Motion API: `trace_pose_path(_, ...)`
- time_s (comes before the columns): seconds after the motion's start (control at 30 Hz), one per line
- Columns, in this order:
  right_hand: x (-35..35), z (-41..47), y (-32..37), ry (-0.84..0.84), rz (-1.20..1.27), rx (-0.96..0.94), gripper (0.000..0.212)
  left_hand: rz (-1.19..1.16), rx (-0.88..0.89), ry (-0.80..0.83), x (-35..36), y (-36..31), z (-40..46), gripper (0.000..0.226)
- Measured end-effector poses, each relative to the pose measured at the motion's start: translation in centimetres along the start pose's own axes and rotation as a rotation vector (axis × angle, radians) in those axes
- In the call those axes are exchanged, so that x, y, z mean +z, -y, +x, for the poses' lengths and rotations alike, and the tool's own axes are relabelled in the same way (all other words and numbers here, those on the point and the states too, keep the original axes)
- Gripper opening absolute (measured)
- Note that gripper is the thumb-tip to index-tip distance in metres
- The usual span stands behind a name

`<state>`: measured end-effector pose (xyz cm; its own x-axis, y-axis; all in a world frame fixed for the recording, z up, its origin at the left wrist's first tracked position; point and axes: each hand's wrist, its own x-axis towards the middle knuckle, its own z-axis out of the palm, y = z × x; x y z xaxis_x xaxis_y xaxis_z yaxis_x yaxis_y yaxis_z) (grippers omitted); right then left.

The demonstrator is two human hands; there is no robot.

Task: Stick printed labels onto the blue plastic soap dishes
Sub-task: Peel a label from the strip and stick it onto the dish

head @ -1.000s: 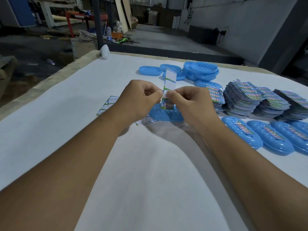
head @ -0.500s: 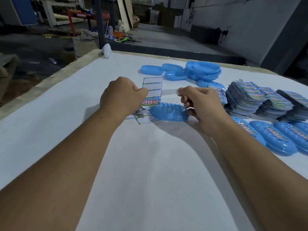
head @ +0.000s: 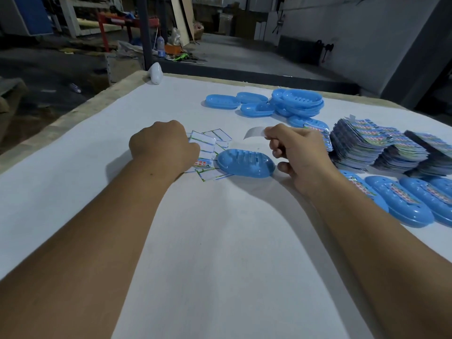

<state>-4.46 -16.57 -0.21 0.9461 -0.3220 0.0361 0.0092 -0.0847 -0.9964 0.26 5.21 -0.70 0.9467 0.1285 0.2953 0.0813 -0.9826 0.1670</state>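
1. White cloth-covered table in a dim workshop; concrete floor, grey wall and clutter behind it.
2. Left hand is knuckles-up over a loose scatter of backing sheets, fingers curled down onto them. Cannot tell whether it actually pinches a sheet; fingertips are hidden under the hand.
3. Right hand is raised just above the table, thumb and forefinger pinching a small pale label strip. Strip sticks out to the left of the fingers, slightly curved, printed face not readable.
4. Blue soap dish lies upside down on the cloth between the two hands, just below the strip. No label visible on it. Right hand's lower fingers are just beside its right end; contact unclear.
5. Far side of table: unlabelled dishes, a few lying singly, plus a nested stack.
6. Right side: fanned label stacks in several piles, one blue dish partly tucked behind them.
7. Near right edge: row of labelled dishes, upside down, each with a colourful sticker along its back.
8. White rounded object sits at the far left corner of the table.
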Motion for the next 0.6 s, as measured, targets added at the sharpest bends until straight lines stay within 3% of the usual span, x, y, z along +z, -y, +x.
trace_pose_path(0.1, 0.4, -0.3, -0.1, -0.024, -0.104, -0.064, 0.018, -0.049, 0.033, -0.071, -0.4, 0.0, -0.1, 0.018)
trace_pose_path(0.2, 0.6, -0.4, -0.3, -0.062, -0.237, -0.183, 0.025, -0.518, 0.093, -0.099, -1.1, -1.5, -1.0, 0.01)
trace_pose_path(0.3, 1.0, -0.8, -0.3, -0.065, -0.257, -0.312, 0.02, -0.934, 0.212, 0.084, -1.5, -3.4, -2.4, 0.012)
trace_pose_path(0.4, 1.1, -1.0, -0.3, -0.031, -0.274, -0.388, 0.019, -1.023, 0.274, 0.184, -1.2, -4.2, -3.0, 0.015)
trace_pose_path(0.6, 1.0, -0.8, -0.2, -0.017, -0.263, -0.378, 0.02, -1.061, 0.256, 0.216, -1.0, -4.1, -3.0, 0.017)
